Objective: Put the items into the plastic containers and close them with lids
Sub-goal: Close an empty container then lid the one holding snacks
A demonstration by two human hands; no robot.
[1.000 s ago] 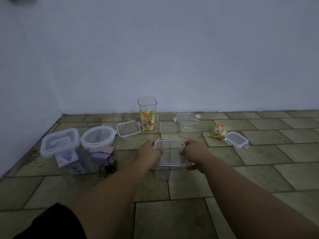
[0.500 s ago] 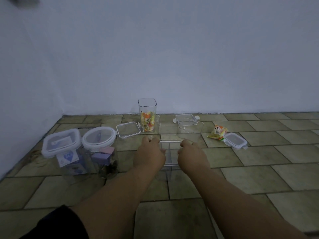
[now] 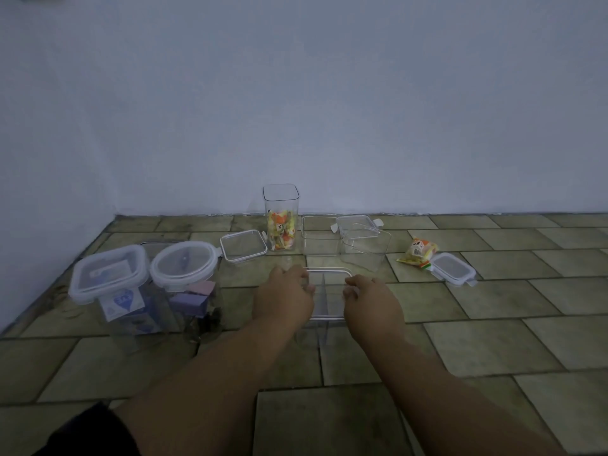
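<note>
A clear square container [image 3: 329, 292] with a pale rim stands on the tiled floor in front of me. My left hand [image 3: 284, 297] grips its left edge with curled fingers. My right hand [image 3: 371, 301] grips its right edge the same way. Whether a lid lies on it I cannot tell. Behind it stands a tall open container [image 3: 281, 222] with orange and yellow snack packets inside. A loose snack packet [image 3: 418, 253] lies at the right beside a white-rimmed lid [image 3: 452, 269]. Another lid [image 3: 243, 245] lies left of the tall container.
Two lidded containers [image 3: 110, 278] [image 3: 184, 263] holding blue and purple items stand at the left. Two empty clear containers [image 3: 317, 235] [image 3: 365, 248] sit near the wall, with a lid leaning on them. The wall runs close behind, with a corner at the left.
Both hands slid from beside the container's rim to over its left and right edges and stay there. The container has stayed in place.
</note>
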